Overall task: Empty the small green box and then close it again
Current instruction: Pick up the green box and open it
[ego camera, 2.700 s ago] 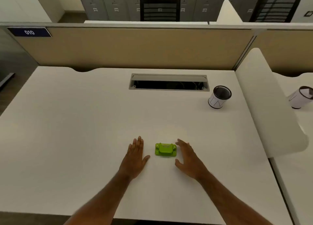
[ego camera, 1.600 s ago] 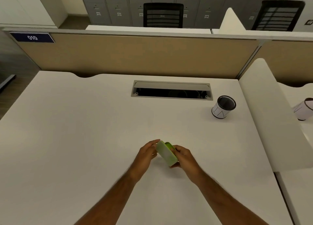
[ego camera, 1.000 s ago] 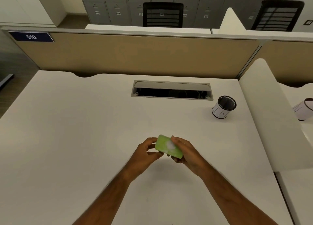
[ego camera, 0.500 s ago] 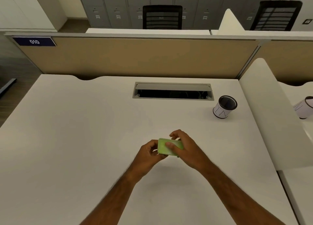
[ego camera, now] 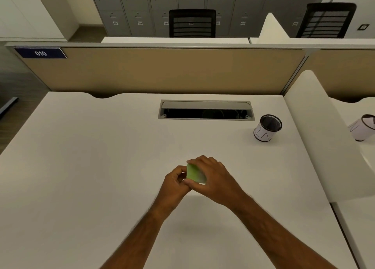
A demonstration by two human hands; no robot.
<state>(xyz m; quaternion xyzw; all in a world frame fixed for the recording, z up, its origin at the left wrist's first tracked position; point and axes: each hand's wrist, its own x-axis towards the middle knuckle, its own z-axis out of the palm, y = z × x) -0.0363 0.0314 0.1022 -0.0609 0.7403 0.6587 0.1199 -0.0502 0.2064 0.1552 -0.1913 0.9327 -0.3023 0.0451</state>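
Observation:
The small green box is held above the white desk, between both hands, near the desk's middle front. My right hand wraps over its top and right side, hiding most of it. My left hand grips its left end with curled fingers. Only a smooth pale green face of the box shows. Its lid and latch are hidden, so I cannot tell whether it is open.
A black mesh pen cup with a white paper band stands at the back right. A cable slot with a grey flap is set into the desk's rear. A white divider panel borders the right side.
I lifted the box from the desk with both hands and turned it. Over the last half second my right hand has closed further over it, and the box has tilted more upright.

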